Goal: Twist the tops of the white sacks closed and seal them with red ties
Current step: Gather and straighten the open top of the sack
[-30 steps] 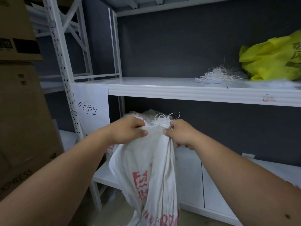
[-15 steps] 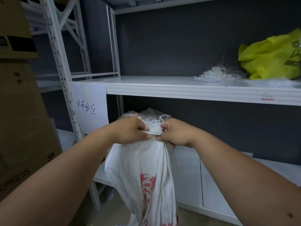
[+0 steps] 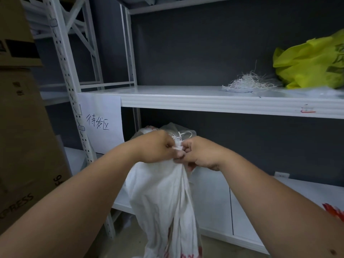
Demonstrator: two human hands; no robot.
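Between the two hands, the gathered mouth of a white woven sack is pinched into a tight bunch. The left hand is a closed fist around the neck from one side; the right hand is curled closed on it from the other, knuckles nearly touching the left. Frayed white strands stick up out of the bunch just above the fingers. Below the hands the sack hangs in long vertical folds, its cloth coarse and matte, with red printing at the bottom that the frame edge cuts off. Just behind the hands, a second bag of thin translucent plastic shows only its top; the rest is hidden by the fists. No red tie can be made out in either hand.

Above the hands runs a white metal shelf with a ribbed front edge. On it, up and to the right of the hands, lies a loose tangle of white fibre scraps, and further right a crumpled yellow-green plastic bag, cut off at the edge. Left of the hands a sheet of white paper with handwritten characters hangs from the perforated upright. Far left stand brown cardboard boxes, only partly in view.
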